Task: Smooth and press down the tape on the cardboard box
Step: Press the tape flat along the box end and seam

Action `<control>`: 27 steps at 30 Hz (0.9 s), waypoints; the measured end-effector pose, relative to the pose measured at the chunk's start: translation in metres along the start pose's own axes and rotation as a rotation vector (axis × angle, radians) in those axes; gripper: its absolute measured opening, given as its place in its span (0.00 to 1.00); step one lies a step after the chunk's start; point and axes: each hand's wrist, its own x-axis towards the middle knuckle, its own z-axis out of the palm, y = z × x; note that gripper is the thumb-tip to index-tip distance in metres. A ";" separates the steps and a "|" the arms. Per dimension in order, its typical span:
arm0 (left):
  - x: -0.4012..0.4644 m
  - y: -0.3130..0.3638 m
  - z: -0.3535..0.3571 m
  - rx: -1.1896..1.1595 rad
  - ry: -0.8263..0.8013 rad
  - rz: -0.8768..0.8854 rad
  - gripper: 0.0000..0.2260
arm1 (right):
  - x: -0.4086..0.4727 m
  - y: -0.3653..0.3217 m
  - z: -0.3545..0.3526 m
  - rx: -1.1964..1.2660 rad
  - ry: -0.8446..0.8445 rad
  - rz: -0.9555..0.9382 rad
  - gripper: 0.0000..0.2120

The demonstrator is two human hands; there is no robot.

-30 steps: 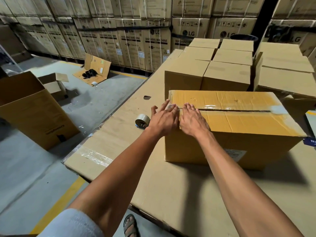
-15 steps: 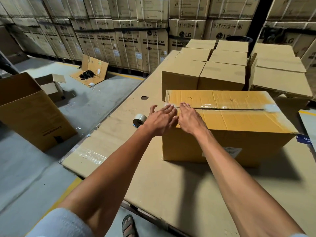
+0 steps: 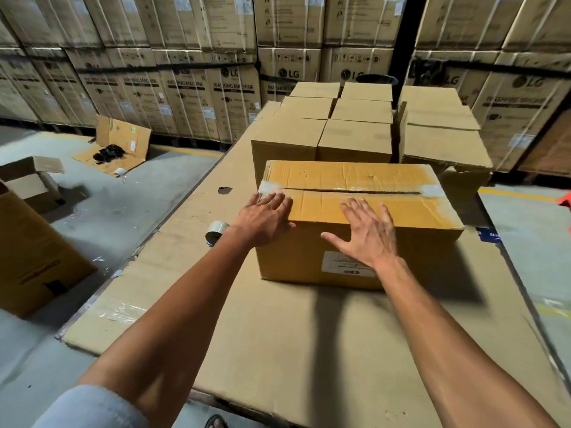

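Centre of frame, the cardboard box [image 3: 355,242] sits on a big flat cardboard sheet [image 3: 278,335], with clear tape [image 3: 349,190] running along its top seam. My left hand [image 3: 262,219] lies flat at the box's left top corner, fingers spread, tips beside the whitish tape end. My right hand [image 3: 366,233] drapes over the front top edge, fingers splayed wide, gripping nothing. I judge this box stiff but dented, flaps likely to give under pressure, so I'd press with flat palms along the seam rather than poke. The tape looks slick and thin, prone to wrinkling. A tape roll [image 3: 217,231] rests left of the box.
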 end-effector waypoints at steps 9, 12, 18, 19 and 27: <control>0.029 0.044 0.025 -0.118 0.135 -0.041 0.34 | 0.015 0.027 0.011 -0.046 0.024 0.071 0.47; 0.047 0.039 0.027 -0.161 0.122 -0.141 0.35 | 0.031 0.031 0.015 -0.055 -0.017 0.032 0.42; 0.084 0.033 0.023 -0.251 0.084 -0.244 0.37 | 0.064 0.026 0.026 -0.053 -0.027 0.054 0.39; 0.090 0.029 0.023 -0.255 0.075 -0.237 0.38 | 0.069 0.026 0.028 -0.056 -0.030 0.063 0.39; 0.120 0.009 0.024 -0.258 0.037 -0.204 0.39 | 0.092 0.026 0.039 -0.073 -0.014 0.089 0.39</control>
